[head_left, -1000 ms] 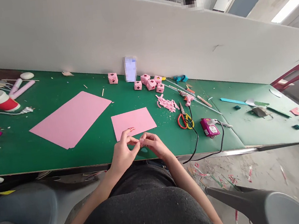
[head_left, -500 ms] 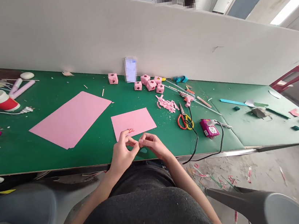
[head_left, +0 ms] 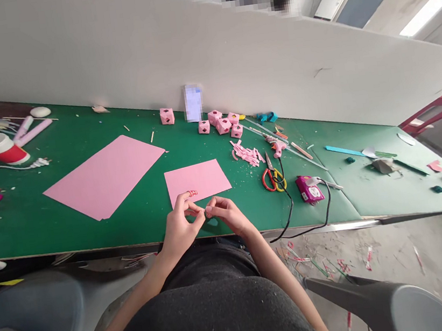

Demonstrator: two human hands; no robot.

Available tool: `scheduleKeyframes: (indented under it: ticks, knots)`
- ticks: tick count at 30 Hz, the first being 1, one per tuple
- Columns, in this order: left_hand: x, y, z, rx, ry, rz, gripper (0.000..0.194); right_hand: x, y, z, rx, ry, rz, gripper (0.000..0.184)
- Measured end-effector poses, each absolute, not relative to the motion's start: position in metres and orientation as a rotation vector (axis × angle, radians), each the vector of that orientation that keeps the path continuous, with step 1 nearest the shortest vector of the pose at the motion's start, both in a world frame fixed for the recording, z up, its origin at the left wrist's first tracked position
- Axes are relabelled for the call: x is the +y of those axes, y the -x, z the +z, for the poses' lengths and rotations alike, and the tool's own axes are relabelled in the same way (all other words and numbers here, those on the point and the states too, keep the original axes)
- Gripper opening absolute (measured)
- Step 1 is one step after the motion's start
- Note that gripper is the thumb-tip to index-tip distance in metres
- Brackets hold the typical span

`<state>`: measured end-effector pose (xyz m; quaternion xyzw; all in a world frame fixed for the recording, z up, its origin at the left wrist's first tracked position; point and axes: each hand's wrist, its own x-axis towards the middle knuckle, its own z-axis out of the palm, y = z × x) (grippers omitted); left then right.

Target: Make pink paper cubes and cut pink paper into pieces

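My left hand [head_left: 182, 225] and my right hand [head_left: 229, 216] meet fingertip to fingertip above the front edge of the green table [head_left: 140, 230]. Both pinch at something tiny, possibly a bit of pink paper, too small and covered to name. A red-patterned wrap circles one left finger. Just beyond the hands lies a small pink sheet [head_left: 198, 176], partly covered by my left fingers. A larger pink sheet [head_left: 104, 178] rests to the left. Several folded pink paper cubes [head_left: 223, 125] with dark diamond openings sit at the back, and a pile of pink paper strips [head_left: 247, 153] lies in front of them.
Scissors [head_left: 269, 179] with red and yellow handles lie right of the hands, beside a pink glue gun [head_left: 279, 148] and its black cord. A purple box [head_left: 309, 189] stands further right. At far left is a paper cup [head_left: 2, 148]. A white partition [head_left: 109, 55] runs behind.
The fingertips shift very slightly while staying pinched together. Nothing on the table has visibly moved.
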<state>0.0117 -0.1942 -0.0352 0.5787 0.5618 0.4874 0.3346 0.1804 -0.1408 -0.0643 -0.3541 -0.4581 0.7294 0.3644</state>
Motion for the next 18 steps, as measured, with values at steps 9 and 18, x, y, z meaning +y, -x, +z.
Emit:
scheduleKeyframes:
  ticks: [9, 18]
  knots:
    - [-0.1940, -0.0105, -0.0369, 1.472, -1.518, 1.282, 0.042, -0.1404, -0.1823, -0.0643, -1.182, 0.915, 1.872, 0.038]
    - [-0.1939, -0.0114, -0.0397, 1.457, -1.577, 1.250, 0.049, -0.1387, -0.1831, -0.0619, -1.138, 0.896, 1.807, 0.041]
